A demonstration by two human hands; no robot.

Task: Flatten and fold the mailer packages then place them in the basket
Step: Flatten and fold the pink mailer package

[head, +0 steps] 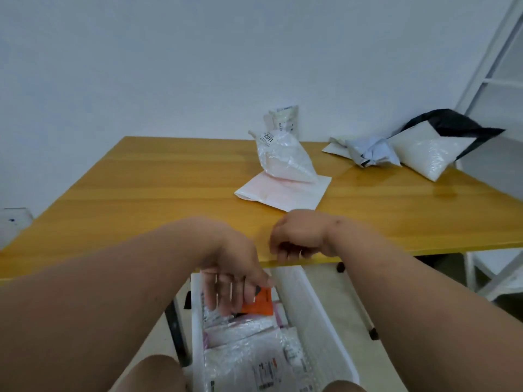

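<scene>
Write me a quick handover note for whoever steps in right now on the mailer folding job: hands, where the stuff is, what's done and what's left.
Left hand: down in the basket, its grip on a folded orange mailer that it is placing.
Right hand: at the near table edge, fingers loosely curled, holding nothing.
Done: several folded mailers lie in the basket under the table edge.
Left on the table: a crumpled clear mailer on a flat pink-white mailer; at the far right, a crumpled grey mailer beside a bubble mailer with a black flap.
Next: probably let go of the orange one, then flatten and fold those.
</scene>
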